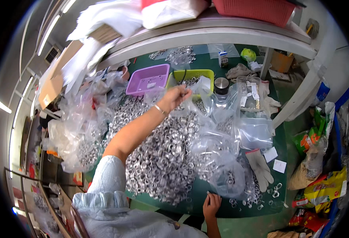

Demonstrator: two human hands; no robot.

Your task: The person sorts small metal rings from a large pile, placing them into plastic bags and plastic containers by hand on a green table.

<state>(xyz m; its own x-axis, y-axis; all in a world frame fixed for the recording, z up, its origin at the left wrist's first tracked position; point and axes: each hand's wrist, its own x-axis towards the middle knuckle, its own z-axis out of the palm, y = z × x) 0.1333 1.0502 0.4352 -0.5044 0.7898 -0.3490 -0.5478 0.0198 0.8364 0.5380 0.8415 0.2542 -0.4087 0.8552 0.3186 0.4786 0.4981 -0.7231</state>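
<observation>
Clear bag at L hand's fingertips, long axis running off R & down from there; can't tell where its mouth points. Ring pile covers the table nearer the body than L hand; green bin just beyond it, purple bin beyond & L. Bare strip btwn pile & R hand, table's front edge nr R wrist; glove farther R. Hands well apart: L arm stretched fwd, fingers curled, can't tell if pinching; R low, fingers loosely bent, nr 2nd bag, contact unclear.
</observation>
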